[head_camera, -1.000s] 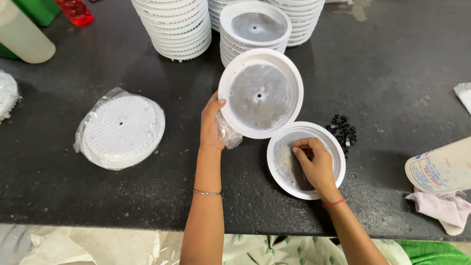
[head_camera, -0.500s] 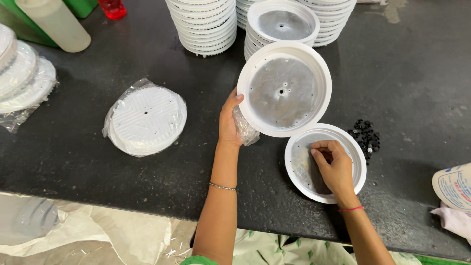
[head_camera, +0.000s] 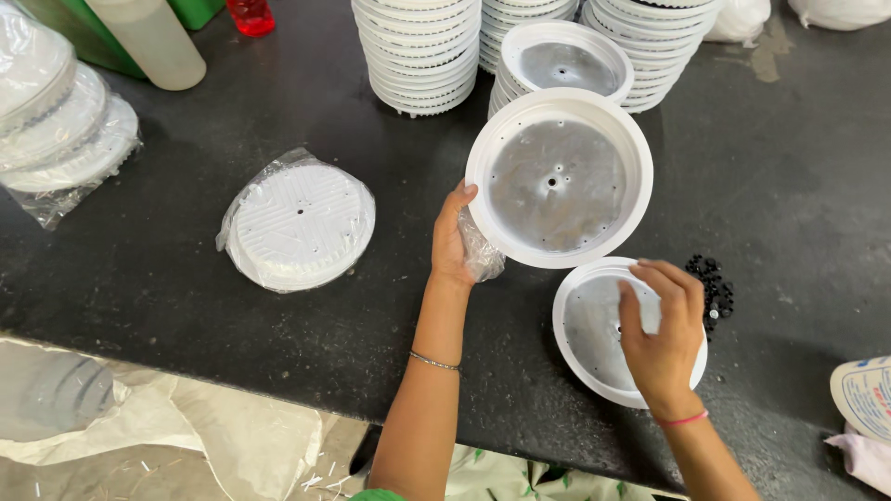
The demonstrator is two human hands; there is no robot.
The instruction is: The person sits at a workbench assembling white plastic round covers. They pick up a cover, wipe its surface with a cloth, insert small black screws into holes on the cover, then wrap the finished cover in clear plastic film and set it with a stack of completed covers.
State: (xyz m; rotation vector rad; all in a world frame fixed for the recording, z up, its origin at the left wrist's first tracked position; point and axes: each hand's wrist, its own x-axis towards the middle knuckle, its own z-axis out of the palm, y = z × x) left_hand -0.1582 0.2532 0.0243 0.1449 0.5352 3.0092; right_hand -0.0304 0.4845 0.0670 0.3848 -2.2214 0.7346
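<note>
At frame centre the left hand (head_camera: 455, 243) grips the tilted white dish (head_camera: 558, 178) by its rim (crumpled plastic film (head_camera: 482, 257) pinched underneath), while the right hand (head_camera: 661, 327), fingers loosely spread and clasping nothing visible, should settle squarely inside the lower dish (head_camera: 594, 334) at lower right.

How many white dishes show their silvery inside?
3: one held tilted in the left hand, one flat under the right hand, one topping a rear stack. Stacks may hide more.

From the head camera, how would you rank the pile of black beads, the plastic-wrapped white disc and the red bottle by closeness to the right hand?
1. Black beads, just right of the right hand.
2. Plastic-wrapped white disc, left across the table.
3. Red bottle, far top left.
</note>
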